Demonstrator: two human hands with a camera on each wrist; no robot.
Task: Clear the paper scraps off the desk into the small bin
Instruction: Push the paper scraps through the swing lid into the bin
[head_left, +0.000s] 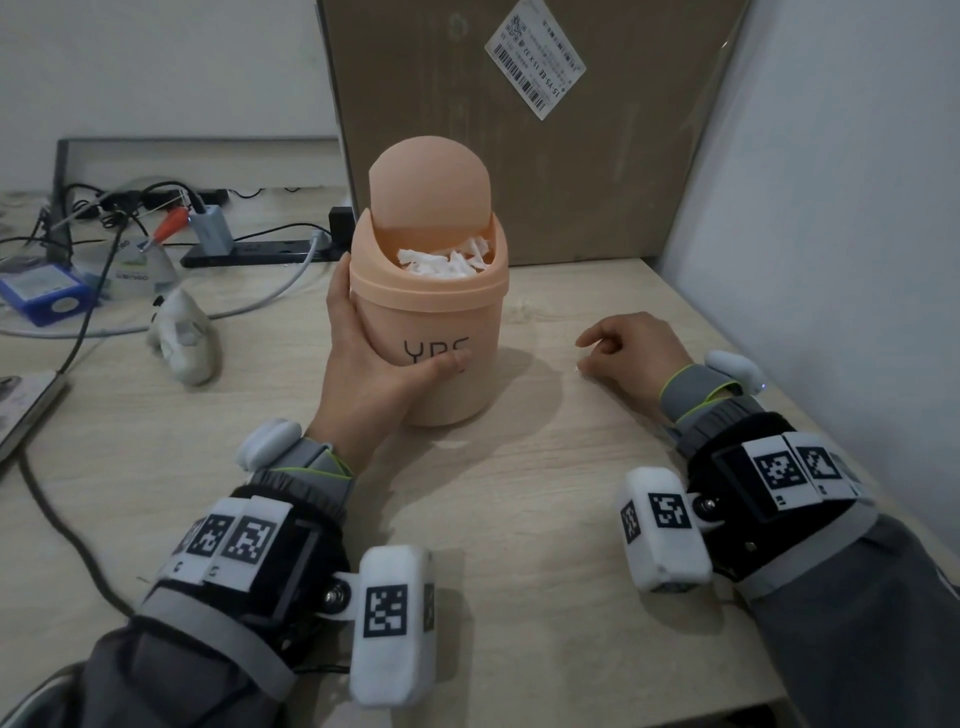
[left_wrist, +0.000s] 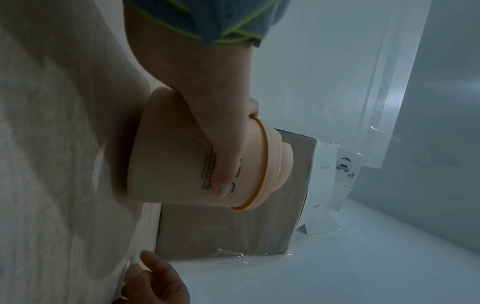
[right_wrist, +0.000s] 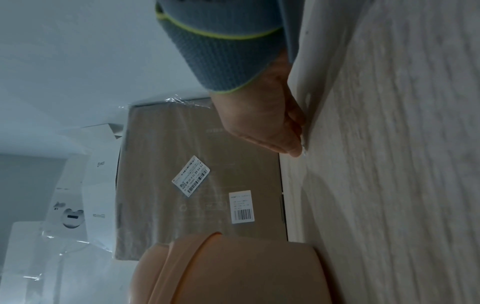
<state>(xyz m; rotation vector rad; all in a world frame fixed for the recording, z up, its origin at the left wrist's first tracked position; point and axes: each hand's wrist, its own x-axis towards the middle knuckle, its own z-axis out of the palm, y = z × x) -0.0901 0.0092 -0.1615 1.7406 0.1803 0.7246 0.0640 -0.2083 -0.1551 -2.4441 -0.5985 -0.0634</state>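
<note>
Nearest the camera, two sleeved wrists with tagged bands lie over the pale table (head_left: 509, 519). From the left one, the left hand (head_left: 363, 374) wraps the peach small bin (head_left: 436, 322), thumb across the printed front and fingers round the far side, so this grip holds the bin upright on the table. Its swing lid (head_left: 430, 182) is tipped open, and white paper scraps (head_left: 447, 260) fill the mouth.

On the bin's right, apart from it, the right hand (head_left: 628, 348) rests on the table with its fingers curled down; in the right wrist view the fingertips (right_wrist: 296, 151) touch a tiny white fleck (right_wrist: 304, 152), probably a last scrap. Whether that grip has pinched it or only presses on it I cannot tell. Any carry to the bin's mouth would run up and leftward from the right hand, which is the free one and the nearer to the fleck.
</note>
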